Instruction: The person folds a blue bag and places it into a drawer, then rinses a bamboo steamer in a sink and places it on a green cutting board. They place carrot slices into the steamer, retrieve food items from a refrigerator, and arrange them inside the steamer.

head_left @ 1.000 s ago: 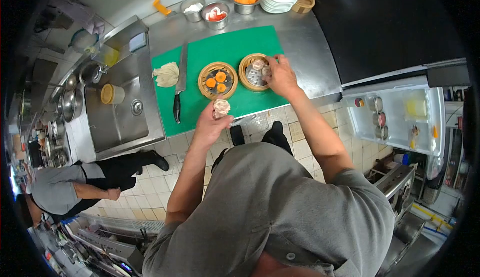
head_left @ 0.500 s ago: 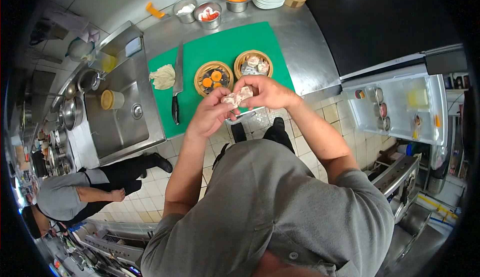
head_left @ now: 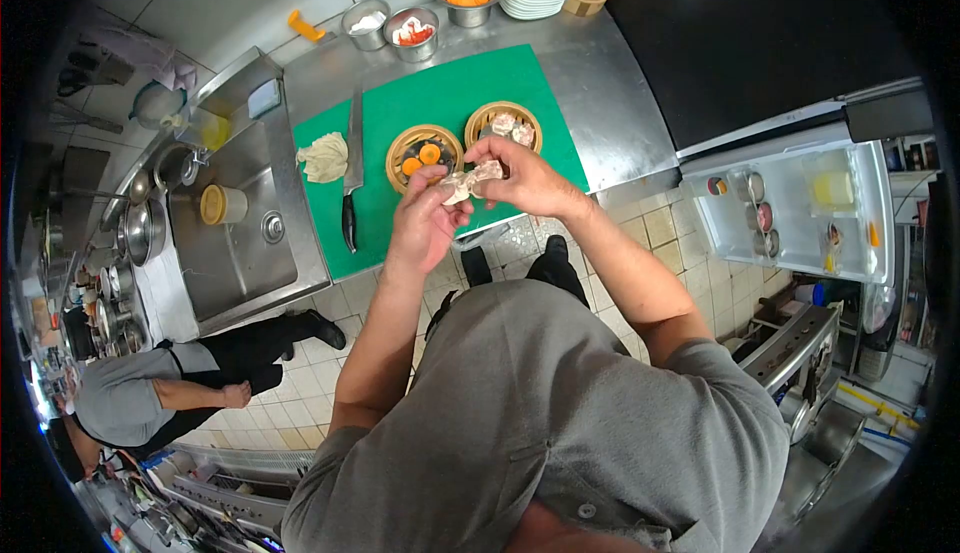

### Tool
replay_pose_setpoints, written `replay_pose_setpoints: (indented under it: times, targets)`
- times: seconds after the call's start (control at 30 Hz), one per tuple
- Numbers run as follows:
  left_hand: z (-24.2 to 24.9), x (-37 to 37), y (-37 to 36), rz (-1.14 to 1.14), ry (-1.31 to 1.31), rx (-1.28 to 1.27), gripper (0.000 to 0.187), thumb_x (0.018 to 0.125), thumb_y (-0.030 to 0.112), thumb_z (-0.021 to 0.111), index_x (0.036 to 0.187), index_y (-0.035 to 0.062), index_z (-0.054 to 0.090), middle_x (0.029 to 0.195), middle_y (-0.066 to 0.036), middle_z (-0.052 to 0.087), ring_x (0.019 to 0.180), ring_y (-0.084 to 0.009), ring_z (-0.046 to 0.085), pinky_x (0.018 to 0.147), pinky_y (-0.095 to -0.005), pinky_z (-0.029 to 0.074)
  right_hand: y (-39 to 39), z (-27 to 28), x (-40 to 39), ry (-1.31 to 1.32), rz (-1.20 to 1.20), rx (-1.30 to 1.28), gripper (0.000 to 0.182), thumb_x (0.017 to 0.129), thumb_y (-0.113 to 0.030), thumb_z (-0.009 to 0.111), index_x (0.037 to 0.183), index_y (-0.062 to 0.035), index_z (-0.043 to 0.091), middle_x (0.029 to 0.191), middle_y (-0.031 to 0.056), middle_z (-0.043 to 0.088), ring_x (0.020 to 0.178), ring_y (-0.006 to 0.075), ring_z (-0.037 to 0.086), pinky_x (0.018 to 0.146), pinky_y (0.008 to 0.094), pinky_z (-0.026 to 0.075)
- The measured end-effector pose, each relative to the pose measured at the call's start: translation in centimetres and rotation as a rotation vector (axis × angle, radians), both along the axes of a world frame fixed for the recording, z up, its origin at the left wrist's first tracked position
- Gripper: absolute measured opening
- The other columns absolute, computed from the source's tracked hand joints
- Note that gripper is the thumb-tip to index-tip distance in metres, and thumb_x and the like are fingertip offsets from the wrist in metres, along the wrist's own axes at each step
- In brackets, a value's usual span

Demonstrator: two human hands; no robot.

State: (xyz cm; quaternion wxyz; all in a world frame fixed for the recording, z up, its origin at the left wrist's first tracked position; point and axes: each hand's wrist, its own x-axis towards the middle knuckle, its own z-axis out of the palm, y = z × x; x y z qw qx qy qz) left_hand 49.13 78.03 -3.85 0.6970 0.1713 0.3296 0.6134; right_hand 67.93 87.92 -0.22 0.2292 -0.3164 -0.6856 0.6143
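Note:
Close together over the front edge of the green cutting board [head_left: 400, 103], my two hands hold pale, pink-flecked dumplings. My left hand [head_left: 428, 223] pinches one dumpling [head_left: 457, 189] at its fingertips. Between the thumb and fingers of my right hand [head_left: 530, 181] is another dumpling [head_left: 487, 170], touching or nearly touching the first. Just beyond my left hand sits a bamboo steamer [head_left: 396, 145] with orange carrot slices [head_left: 429, 154] on its dark base. A second bamboo steamer [head_left: 536, 118], behind my right hand, holds several similar dumplings [head_left: 503, 125].
A long knife [head_left: 352, 163] and a crumpled cloth [head_left: 324, 157] lie left on the board. Metal bowls [head_left: 414, 50] and stacked white plates [head_left: 531, 8] line the back. There is a sink [head_left: 240, 263] at left, an open fridge door [head_left: 800, 208] at right, and another person [head_left: 120, 398] behind left.
My left hand has shifted slightly and its fingers have spread a little, while the dumplings stay between my hands. The view has moved slightly.

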Motion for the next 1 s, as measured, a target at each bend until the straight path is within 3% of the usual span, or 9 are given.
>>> replay_pose_setpoints:
  times: [0.17,0.23,0.27,0.37,0.43,0.47,0.83,0.97,1.0]
  targets:
    - [0.3,0.9,0.0,0.063,0.379,-0.033,0.038,0.097,0.006,0.058,0.133,0.0028,0.047,0.104,-0.011,0.064,0.08,-0.0205,0.065,0.068,-0.0345,0.054,0.0,0.0,-0.2,-0.091,0.057,-0.253,0.034,0.087,-0.003,0.069,0.119,-0.0009,0.058,0.106,0.0081,0.063,0.102,0.0154,0.064,0.085,0.0314,0.053]
    - [-0.2,0.8,0.1,0.076,0.558,-0.005,0.039,0.097,0.006,0.059,0.134,0.0027,0.046,0.105,-0.011,0.064,0.081,-0.0212,0.065,0.068,-0.0345,0.054,0.1,-2.2,-0.2,-0.197,-0.074,0.671,0.029,0.084,-0.004,0.07,0.111,-0.0015,0.058,0.104,0.0124,0.066,0.089,0.0195,0.07,0.074,0.0331,0.056]
    - [-0.4,0.7,0.2,0.089,0.736,0.021,0.039,0.097,0.007,0.059,0.134,0.0026,0.046,0.106,-0.011,0.063,0.081,-0.022,0.065,0.069,-0.0344,0.054,0.2,-2.9,-0.2,-0.197,-0.075,0.672,0.029,0.084,-0.004,0.07,0.111,-0.0015,0.058,0.104,0.0124,0.066,0.089,0.0195,0.07,0.074,0.0331,0.056]
    - [0.3,-0.3,0.3,0.1,0.068,-0.132,0.04,0.094,0.004,0.063,0.132,0.0019,0.049,0.103,-0.011,0.064,0.079,-0.0205,0.065,0.065,-0.0307,0.054,0.4,-3.6,0.4,-0.178,-0.234,0.736,0.019,0.088,-0.003,0.065,0.105,-0.0049,0.058,0.11,0.014,0.067,0.078,0.0233,0.071,0.064,0.0348,0.056]
    - [1.7,-0.5,0.0,0.1,-0.014,-0.199,0.035,0.094,0.003,0.064,0.128,0.002,0.052,0.1,-0.009,0.064,0.075,-0.0191,0.064,0.061,-0.0293,0.053,0.3,-3.5,1.3,0.196,-0.284,-0.487,0.015,0.09,-0.003,0.063,0.103,-0.0078,0.058,0.112,0.0132,0.066,0.074,0.0285,0.069,0.061,0.0392,0.055]
    - [2.2,-0.6,-0.2,0.099,-0.095,-0.266,0.031,0.094,0.002,0.065,0.124,0.0022,0.055,0.098,-0.008,0.064,0.071,-0.0177,0.063,0.058,-0.0278,0.051,0.3,-2.7,2.3,0.253,-0.268,-0.679,0.011,0.095,-0.009,0.059,0.106,-0.0087,0.059,0.108,0.0115,0.067,0.069,0.026,0.065,0.054,0.0354,0.05]
    - [-6.2,0.9,0.5,-0.122,0.137,-0.112,0.013,0.101,0.017,0.066,0.102,0.0056,0.06,0.086,-0.004,0.062,0.054,-0.012,0.056,0.043,-0.0242,0.039,-0.6,-10.8,7.1,0.519,-0.31,-0.958,0.04,0.102,-0.045,0.063,0.079,-0.0124,0.056,0.073,-0.0002,0.05,0.058,0.0108,0.044,0.046,0.0244,0.03]
    - [-3.5,3.9,4.6,-0.001,0.262,-0.108,0.021,0.1,0.01,0.064,0.118,0.0019,0.058,0.089,-0.005,0.064,0.073,-0.0193,0.068,0.063,-0.0302,0.056,0.5,-7.9,4.8,0.526,-0.618,-0.907,0.024,0.103,-0.028,0.063,0.114,-0.0067,0.06,0.105,0.0101,0.065,0.083,0.0222,0.069,0.067,0.0278,0.057]
    - [-3.2,3.5,5.5,-0.098,0.281,-0.073,0.028,0.099,0.007,0.063,0.124,0.0003,0.055,0.094,-0.006,0.066,0.1,-0.0228,0.069,0.088,-0.0365,0.058,1.3,-10.2,5.6,0.638,-0.485,-0.919,0.034,0.102,-0.017,0.063,0.131,-0.0025,0.051,0.121,0.014,0.064,0.103,0.0277,0.071,0.086,0.0351,0.061]
